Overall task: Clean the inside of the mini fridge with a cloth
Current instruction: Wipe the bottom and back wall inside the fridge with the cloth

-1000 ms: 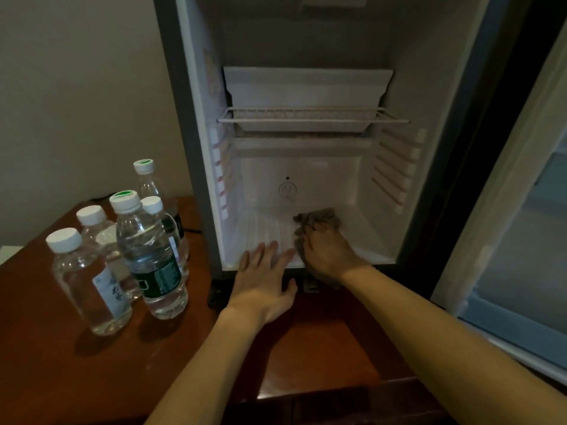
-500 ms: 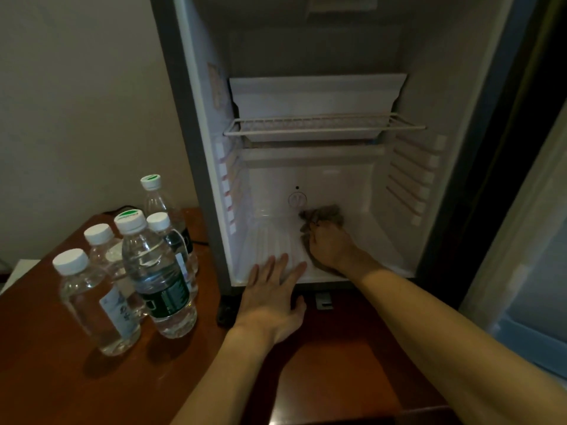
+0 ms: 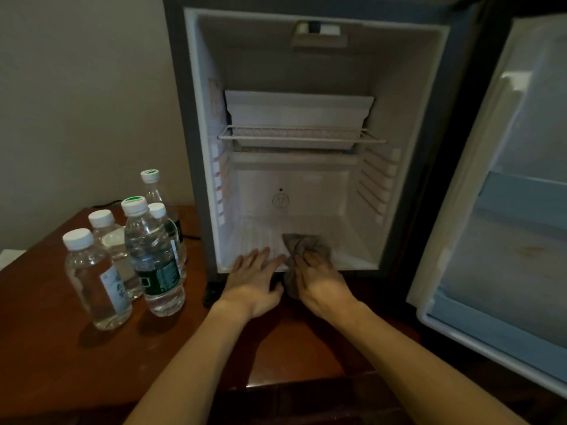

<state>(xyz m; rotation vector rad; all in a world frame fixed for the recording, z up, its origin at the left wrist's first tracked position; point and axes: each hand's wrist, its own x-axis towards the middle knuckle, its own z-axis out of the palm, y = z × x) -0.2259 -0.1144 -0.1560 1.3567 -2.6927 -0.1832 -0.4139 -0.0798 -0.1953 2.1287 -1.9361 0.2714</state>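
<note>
Brown wood makes up the table [image 3: 76,363], and a plain pale wall [image 3: 76,87] stands behind it. On the table sits the fridge [image 3: 190,148] with its door [image 3: 506,210] swung wide open at 3 o'clock. Five water bottles [image 3: 153,256] stand together at 9 o'clock from the fridge, well out of the way.

Inside the fridge there is a white tray [image 3: 297,115] up high with a wire shelf [image 3: 300,137] under it. Below that is the ribbed floor [image 3: 257,237].

The cloth [image 3: 310,245] is grey and crumpled. It lies on the floor near the front lip, and part of it hangs down over the edge. The right hand [image 3: 319,280] holds it, with the fingers curled over the bunched cloth and pressing it down. The left hand [image 3: 254,280] lies flat at 9 o'clock from the cloth, fingers straight and a little spread, with the tips resting on the front of the floor.

The cloth looks soft, light and floppy. It will fold and bunch up easily, so it is best held in a wad under the palm, as it is now. It cannot break. The floor's ribs may catch dirt, so wiping along them should work best. The side walls, the back and the shelf look like they may need a wipe too.
</note>
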